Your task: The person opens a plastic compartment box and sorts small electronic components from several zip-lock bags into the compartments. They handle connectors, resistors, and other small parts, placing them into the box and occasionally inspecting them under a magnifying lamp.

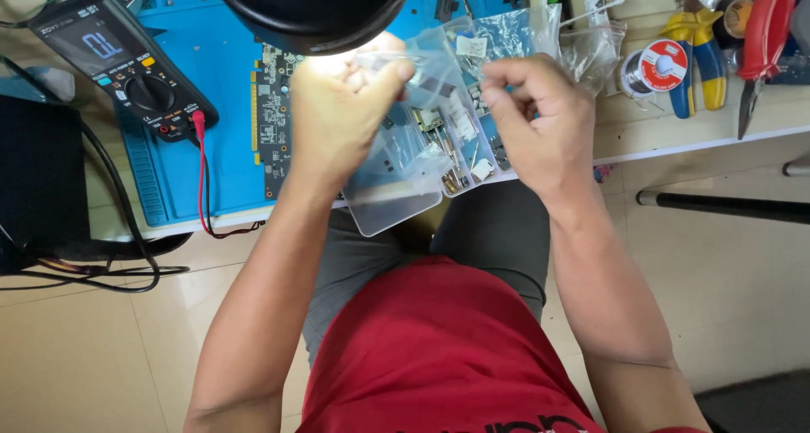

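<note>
At the far left a black multimeter (118,62) with a grey screen lies on the blue mat (224,79), its red lead (202,176) trailing off the edge. A dark circuit board (272,117) sits beside it under the round black lamp (308,11). The left hand (342,108) is closed, fingers pinched on clear plastic bags (413,146) of small metal parts, held over the desk edge. The right hand (540,117) is curled, thumb and forefinger nipping the bags' upper edge. Sorting likely goes best with the bags fanned under the light, one pinched at a time. One bag bears a small white label. Farther right, a solder spool (662,66) with a red and white label, then yellow-handled pliers (700,58)
</note>
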